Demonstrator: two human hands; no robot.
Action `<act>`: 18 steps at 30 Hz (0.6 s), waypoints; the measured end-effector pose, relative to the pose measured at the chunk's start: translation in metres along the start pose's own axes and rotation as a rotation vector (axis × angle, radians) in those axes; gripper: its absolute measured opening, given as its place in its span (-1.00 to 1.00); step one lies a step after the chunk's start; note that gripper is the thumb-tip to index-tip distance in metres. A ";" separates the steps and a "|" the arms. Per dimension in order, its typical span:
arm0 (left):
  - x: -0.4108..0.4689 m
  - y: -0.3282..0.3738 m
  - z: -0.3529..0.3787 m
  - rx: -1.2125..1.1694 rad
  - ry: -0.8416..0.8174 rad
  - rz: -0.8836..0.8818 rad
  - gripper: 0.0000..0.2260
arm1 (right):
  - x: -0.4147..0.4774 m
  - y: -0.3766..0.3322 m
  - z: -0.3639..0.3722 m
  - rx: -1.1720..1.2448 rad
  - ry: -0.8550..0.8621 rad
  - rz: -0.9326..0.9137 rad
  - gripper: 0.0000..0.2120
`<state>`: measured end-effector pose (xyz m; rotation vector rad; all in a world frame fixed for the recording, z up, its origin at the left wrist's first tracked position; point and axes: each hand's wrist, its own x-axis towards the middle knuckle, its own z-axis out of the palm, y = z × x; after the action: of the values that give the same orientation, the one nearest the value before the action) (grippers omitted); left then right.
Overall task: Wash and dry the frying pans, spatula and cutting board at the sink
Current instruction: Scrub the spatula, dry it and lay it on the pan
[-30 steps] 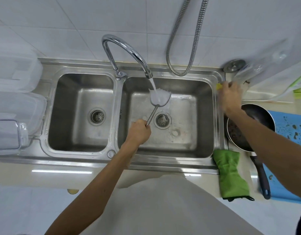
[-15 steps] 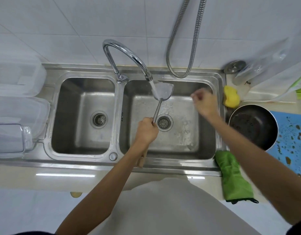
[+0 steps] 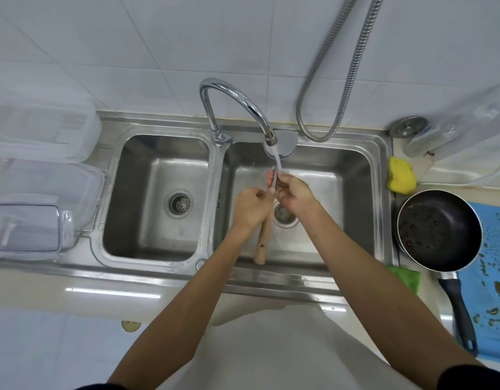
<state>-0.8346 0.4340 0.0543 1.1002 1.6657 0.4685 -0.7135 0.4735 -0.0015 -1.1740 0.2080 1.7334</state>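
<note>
**sudsy_dan:** Head cam, looking straight down. Why's the steel spatula with the pale wooden handle [image 3: 262, 241] held nearly upright like that?

**panhandler:** My guess is it's so the stream runs down its whole length. The blade sits right at the spout of the curved chrome faucet [image 3: 229, 94], near the back wall of the right basin of the stainless double sink [image 3: 271, 280]. The left hand [image 3: 251, 208] has its fingers curled round the spot where metal meets wood, steadying it. The right hand [image 3: 292, 192] pinches the shaft just above, thumb against fingers. Looks like it's rubbing grime off bare-handed. The wooden end hangs toward the basin's front wall.

**sudsy_dan:** No sponge?

**panhandler:** Nope. The lumpy yellow sponge [image 3: 401, 178] lies on the counter by the sink's right rim, well apart from both hands. In front of it a black non-stick frying pan [image 3: 437, 229], spotty inside, rests on a blue cutting board [image 3: 496, 277] dotted with scraps, handle toward the counter's front edge. A green cloth [image 3: 406, 277] peeks out at the sink's front right corner.

**sudsy_dan:** Anything in the way?

**panhandler:** The spout crowds the blade a bit, and a ribbed metal hose [image 3: 341, 88] loops down the wall just behind. Clear plastic tubs [image 3: 46, 181] sit at the sink's left edge, out of play. I only see one pan. I'd call this the spatula rinse, with the pan and board not yet washed.
</note>
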 end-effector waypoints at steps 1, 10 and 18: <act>0.006 0.000 -0.010 -0.027 0.017 -0.009 -0.72 | 0.000 -0.004 0.000 0.031 0.013 -0.002 -0.82; 0.101 0.017 -0.095 -0.075 0.278 -0.022 -0.76 | -0.001 -0.015 -0.010 0.085 0.078 0.064 -0.86; 0.127 0.037 -0.096 0.098 0.322 0.081 -0.71 | -0.012 -0.016 -0.009 0.036 0.100 0.123 -0.88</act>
<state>-0.9104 0.5787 0.0507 1.2161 1.9456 0.6494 -0.6945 0.4683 0.0091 -1.2451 0.3777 1.7708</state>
